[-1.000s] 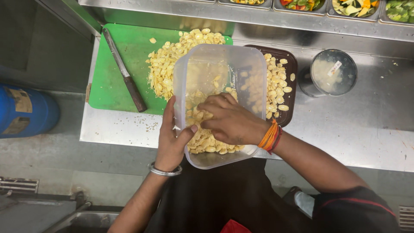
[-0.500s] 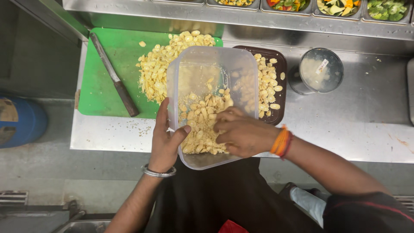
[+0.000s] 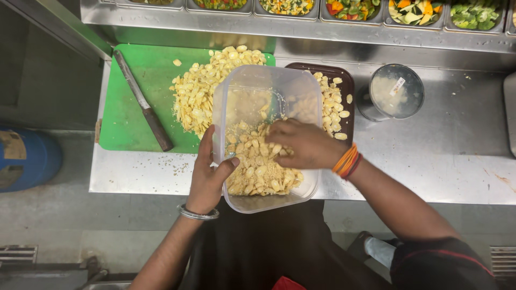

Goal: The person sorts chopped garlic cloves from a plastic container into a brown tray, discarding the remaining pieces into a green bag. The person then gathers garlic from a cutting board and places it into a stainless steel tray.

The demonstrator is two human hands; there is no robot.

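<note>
From the head view, the left hand [image 3: 207, 174] grips the side wall of a clear rectangular plastic tub [image 3: 269, 91], tilted at the steel counter's [image 3: 446, 156] near edge. The right hand [image 3: 301, 144] reaches inside, fingers curled loosely among pale peeled garlic cloves [image 3: 258, 174]; whether it holds any, I cannot tell. A long dark-handled knife [image 3: 144, 110] lies on the green cutting board [image 3: 134, 75].

Steel counter [image 3: 430, 156] — green cutting board [image 3: 134, 91], dark tray [image 3: 346, 80], lidded round container [image 3: 396, 92]
</note>
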